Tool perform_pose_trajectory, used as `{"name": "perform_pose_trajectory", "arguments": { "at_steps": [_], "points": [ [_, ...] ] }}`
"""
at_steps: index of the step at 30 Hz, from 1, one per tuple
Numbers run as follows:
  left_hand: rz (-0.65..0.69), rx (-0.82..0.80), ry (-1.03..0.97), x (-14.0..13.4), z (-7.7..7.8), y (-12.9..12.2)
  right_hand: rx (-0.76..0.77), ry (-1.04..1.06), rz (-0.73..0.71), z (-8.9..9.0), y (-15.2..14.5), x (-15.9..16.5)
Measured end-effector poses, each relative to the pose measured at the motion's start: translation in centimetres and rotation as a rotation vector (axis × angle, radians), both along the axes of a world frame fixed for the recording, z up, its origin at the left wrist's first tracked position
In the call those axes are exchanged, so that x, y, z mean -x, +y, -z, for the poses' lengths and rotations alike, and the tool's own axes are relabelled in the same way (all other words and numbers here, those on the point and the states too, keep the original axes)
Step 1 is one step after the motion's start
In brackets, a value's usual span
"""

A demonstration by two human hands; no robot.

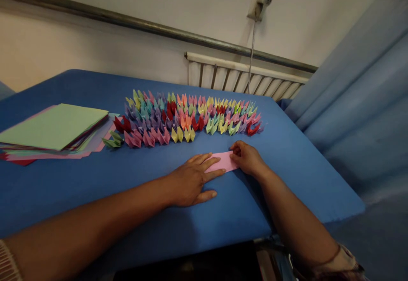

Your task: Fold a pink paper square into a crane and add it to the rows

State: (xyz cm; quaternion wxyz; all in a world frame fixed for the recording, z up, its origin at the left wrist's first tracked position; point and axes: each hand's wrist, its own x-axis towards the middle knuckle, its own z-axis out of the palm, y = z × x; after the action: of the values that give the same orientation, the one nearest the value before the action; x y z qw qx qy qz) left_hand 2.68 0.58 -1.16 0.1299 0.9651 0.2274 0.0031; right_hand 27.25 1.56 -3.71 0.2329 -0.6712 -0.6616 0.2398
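A folded strip of pink paper lies flat on the blue table, near its front edge. Across its left part my left hand rests palm down, fingers spread and pressing on the paper. My right hand pinches the strip's right end between thumb and fingers. Just beyond my hands stand rows of small folded paper cranes in pink, yellow, green, red, purple and blue.
At the left lies a stack of coloured paper sheets, pale green on top. The blue table reaches to a wall with a metal rail, a radiator and a plugged-in socket. A blue curtain hangs at the right.
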Motion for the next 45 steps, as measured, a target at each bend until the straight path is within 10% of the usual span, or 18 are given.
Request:
{"name": "perform_pose_trajectory", "arguments": {
  "at_steps": [8, 15, 34, 38, 45],
  "points": [
    [-0.024, -0.022, -0.013, -0.2, 0.6, -0.1, -0.371, -0.249, -0.006, -1.6, -4.3, 3.7],
    [-0.009, -0.034, -0.049, -0.3, 0.9, -0.1, -0.277, -0.302, -0.224, -0.1, -10.5, 6.9],
    [-0.010, -0.024, 0.000, -0.3, 0.3, 0.1, -0.178, -0.570, -0.025, -1.1, -10.0, 2.1],
    [-0.009, -0.034, -0.032, -0.3, 0.5, 0.0, -0.225, -0.405, -0.324, -1.3, -8.9, 4.1],
    [-0.004, -0.031, 0.085, 1.3, -0.7, 0.1, -0.128, -0.450, -0.264, -0.1, -8.5, 4.1]
  ]
}}
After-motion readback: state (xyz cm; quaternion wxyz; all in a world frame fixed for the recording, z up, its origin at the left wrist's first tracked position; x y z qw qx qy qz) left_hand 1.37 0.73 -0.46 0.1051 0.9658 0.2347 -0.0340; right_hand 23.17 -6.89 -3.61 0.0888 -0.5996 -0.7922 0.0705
